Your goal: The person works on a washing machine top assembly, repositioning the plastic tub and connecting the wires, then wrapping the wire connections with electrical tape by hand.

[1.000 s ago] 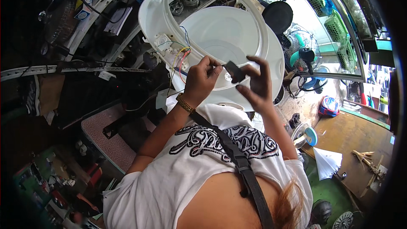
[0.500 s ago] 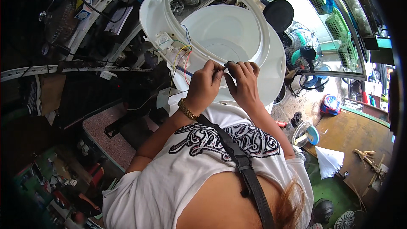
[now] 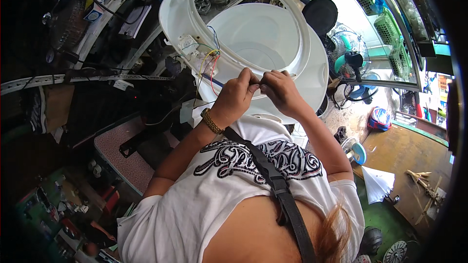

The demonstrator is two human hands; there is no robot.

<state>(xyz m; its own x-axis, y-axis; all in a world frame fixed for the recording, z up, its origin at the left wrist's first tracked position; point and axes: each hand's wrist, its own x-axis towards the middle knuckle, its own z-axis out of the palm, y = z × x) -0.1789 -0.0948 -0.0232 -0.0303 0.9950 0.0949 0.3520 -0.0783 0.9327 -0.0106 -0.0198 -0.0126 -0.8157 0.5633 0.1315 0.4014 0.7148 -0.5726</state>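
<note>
My left hand (image 3: 234, 96), with a gold-coloured watch (image 3: 211, 121) on its wrist, is closed in a pinch. Fingertip to fingertip with it, my right hand (image 3: 282, 93) is closed too. Whatever small thing they hold is hidden by the fingers. Both are above the near rim of a white plastic appliance top (image 3: 176, 15) with a large oval opening. To the left of my hands, thin yellow wires (image 3: 203, 64), a red wire (image 3: 213, 74) and other coloured wires come out of the top. A dark blue cable (image 3: 212, 81) runs toward my left hand and passes out of sight behind it.
Through the opening shows a round white tub (image 3: 243, 34). A standing fan (image 3: 348, 58) and a black round pan-like thing (image 3: 320, 15) are to the right. A brown board (image 3: 399, 158) carries a folded white umbrella (image 3: 378, 184). Dark metal shelving (image 3: 58, 82) stands left.
My right hand has turned and come down slightly, its fingers now curled in against the left fingertips. The small dark thing seen at the fingertips before is now covered.
</note>
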